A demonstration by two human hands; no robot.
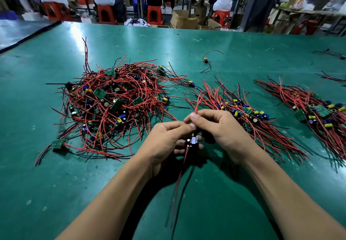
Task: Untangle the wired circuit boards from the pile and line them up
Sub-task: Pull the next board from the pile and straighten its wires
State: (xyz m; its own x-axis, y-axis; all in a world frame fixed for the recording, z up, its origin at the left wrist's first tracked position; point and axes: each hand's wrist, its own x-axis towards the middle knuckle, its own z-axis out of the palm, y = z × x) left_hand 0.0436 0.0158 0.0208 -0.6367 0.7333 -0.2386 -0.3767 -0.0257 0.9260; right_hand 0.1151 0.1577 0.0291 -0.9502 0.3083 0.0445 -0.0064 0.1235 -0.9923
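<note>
Green-matted surface [56,183]: small red-and-black-wired circuit board [193,141] held just above, leads pinched by left hand [166,142] and right hand [221,127]. Step, apparently: one unit clear of tangled red-wired board pile [112,105]. Next, probably: straighten leads, lay beside aligned row of boards [247,116].

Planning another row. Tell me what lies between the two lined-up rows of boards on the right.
Head view: only mostly bare green table lies between the middle row and the far-right row; no boards there.
</note>
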